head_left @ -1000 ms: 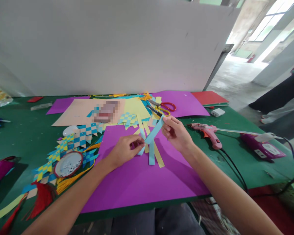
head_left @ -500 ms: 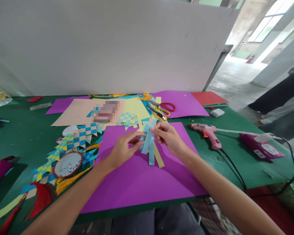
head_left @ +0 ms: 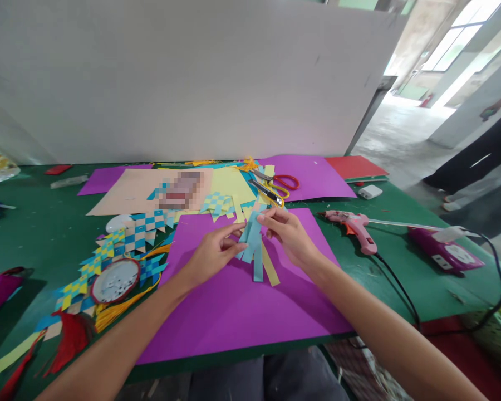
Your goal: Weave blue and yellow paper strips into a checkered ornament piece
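Note:
Light blue paper strips (head_left: pixel 253 239) are held up over a purple sheet (head_left: pixel 234 317). My left hand (head_left: pixel 212 250) pinches them from the left between thumb and fingers. From the right, my right hand (head_left: pixel 286 231) grips the upper part of the strips with thumb and forefinger. Below my hands, another blue strip (head_left: pixel 258 267) and a pale yellow strip (head_left: pixel 271 266) point toward me on the purple sheet. Just behind, woven blue and yellow paper pieces (head_left: pixel 217 204) lie among more strips. My fingers hide part of the held paper.
A pink glue gun (head_left: pixel 353 225) with a black cord lies right of the purple sheet. Behind my hands are red-handled scissors (head_left: pixel 287 181) and a box cutter (head_left: pixel 266 192). Woven paper pieces, a round dish (head_left: pixel 116 280) and red tassels (head_left: pixel 70 340) lie left. A person stands at far right.
The held blue strips have shifted slightly and turned, showing more of their face. My left fingers have moved slightly along them. At far right, the person's hand has come into view.

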The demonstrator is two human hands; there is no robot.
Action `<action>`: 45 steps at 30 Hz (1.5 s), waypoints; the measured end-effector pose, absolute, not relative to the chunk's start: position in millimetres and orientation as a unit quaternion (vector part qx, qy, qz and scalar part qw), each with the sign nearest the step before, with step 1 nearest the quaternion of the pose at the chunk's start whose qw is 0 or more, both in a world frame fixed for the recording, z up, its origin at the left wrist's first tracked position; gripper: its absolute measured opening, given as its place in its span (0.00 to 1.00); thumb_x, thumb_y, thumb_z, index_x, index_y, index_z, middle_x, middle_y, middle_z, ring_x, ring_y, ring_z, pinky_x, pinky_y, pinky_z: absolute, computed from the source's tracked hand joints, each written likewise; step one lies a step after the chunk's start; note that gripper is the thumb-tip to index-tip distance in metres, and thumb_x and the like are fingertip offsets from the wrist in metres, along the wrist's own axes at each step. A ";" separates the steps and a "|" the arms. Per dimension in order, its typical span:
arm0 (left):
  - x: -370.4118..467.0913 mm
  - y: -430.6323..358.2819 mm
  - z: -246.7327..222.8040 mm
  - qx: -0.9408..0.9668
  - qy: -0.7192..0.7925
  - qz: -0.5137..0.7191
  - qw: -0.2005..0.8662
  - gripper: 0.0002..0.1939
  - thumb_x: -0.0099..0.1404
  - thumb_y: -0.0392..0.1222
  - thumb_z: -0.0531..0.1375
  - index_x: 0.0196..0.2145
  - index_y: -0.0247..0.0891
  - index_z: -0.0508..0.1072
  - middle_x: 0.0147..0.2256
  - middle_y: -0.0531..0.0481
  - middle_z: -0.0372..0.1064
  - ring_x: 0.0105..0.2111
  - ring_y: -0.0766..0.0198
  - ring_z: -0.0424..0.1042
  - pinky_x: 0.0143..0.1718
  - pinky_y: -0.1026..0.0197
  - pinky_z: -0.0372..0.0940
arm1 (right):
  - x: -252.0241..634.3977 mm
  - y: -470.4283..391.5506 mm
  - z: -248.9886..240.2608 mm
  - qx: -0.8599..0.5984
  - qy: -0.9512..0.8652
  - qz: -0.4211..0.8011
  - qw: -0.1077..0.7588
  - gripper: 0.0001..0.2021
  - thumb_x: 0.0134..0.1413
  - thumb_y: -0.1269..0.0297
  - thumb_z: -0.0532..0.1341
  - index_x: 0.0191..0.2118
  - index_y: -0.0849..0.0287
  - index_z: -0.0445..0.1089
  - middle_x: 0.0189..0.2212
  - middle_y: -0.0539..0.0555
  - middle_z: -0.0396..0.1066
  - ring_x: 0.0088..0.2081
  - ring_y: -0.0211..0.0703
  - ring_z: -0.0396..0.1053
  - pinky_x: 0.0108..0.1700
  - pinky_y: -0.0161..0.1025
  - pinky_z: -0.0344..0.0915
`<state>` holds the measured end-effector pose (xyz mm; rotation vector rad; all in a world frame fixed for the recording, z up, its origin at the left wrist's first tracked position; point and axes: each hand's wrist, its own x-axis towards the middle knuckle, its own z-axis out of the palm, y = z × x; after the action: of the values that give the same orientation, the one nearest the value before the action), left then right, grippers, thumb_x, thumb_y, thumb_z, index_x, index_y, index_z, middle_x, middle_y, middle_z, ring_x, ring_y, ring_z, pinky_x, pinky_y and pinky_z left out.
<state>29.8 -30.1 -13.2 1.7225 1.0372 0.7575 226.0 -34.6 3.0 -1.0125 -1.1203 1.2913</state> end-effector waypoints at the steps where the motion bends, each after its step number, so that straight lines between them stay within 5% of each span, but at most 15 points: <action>1: 30.0 -30.0 -13.5 0.703 0.423 0.308 0.483 0.27 0.61 0.48 0.62 0.56 0.36 0.67 0.35 0.50 0.71 0.25 0.68 0.66 0.26 0.66 0.62 | 226.2 -34.5 2.9 -0.427 -0.468 0.545 0.550 0.16 0.43 0.53 0.69 0.23 0.58 0.66 0.23 0.46 0.62 0.25 0.33 0.58 0.29 0.34 0.56; 6: 32.6 -29.2 -12.1 0.677 0.388 0.313 0.541 0.25 0.61 0.49 0.62 0.54 0.38 0.66 0.47 0.43 0.71 0.40 0.58 0.73 0.37 0.62 0.67 | 226.3 -36.0 5.2 -0.413 -0.436 0.578 0.552 0.14 0.42 0.56 0.70 0.22 0.58 0.66 0.24 0.46 0.64 0.27 0.33 0.60 0.31 0.35 0.58; 11: 33.2 -29.7 -12.2 0.652 0.396 0.324 0.560 0.25 0.61 0.48 0.63 0.54 0.38 0.68 0.54 0.41 0.68 0.54 0.49 0.66 0.48 0.57 0.65 | 223.6 -37.3 5.6 -0.411 -0.439 0.589 0.540 0.14 0.41 0.57 0.70 0.22 0.58 0.67 0.22 0.45 0.63 0.26 0.33 0.59 0.30 0.34 0.57; 21: 34.6 -38.0 -9.0 0.492 0.300 0.282 0.767 0.18 0.70 0.43 0.55 0.56 0.40 0.64 0.42 0.44 0.74 0.37 0.58 0.76 0.46 0.52 0.67 | 221.4 -34.4 -2.4 -0.412 -0.456 0.554 0.561 0.12 0.45 0.58 0.69 0.23 0.58 0.68 0.21 0.45 0.63 0.23 0.31 0.58 0.27 0.34 0.56; 36: 41.1 -38.4 -6.9 0.472 0.273 0.277 0.791 0.16 0.71 0.42 0.52 0.53 0.36 0.66 0.42 0.41 0.73 0.29 0.62 0.71 0.37 0.55 0.65 | 215.8 -37.3 1.4 -0.438 -0.448 0.533 0.568 0.15 0.43 0.54 0.69 0.23 0.58 0.67 0.20 0.46 0.65 0.22 0.33 0.59 0.26 0.35 0.56; 45: 37.8 -40.5 -4.3 0.565 0.322 0.255 0.715 0.11 0.68 0.45 0.57 0.40 0.35 0.72 0.38 0.46 0.70 0.31 0.66 0.67 0.35 0.61 0.61 | 211.8 -38.5 -1.4 -0.438 -0.470 0.506 0.576 0.12 0.45 0.56 0.69 0.25 0.58 0.69 0.21 0.46 0.66 0.23 0.33 0.59 0.26 0.35 0.58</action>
<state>37.8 -40.5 -4.3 1.2524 0.7136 0.5648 211.8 -38.5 -1.4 -1.0258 -1.0996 1.1853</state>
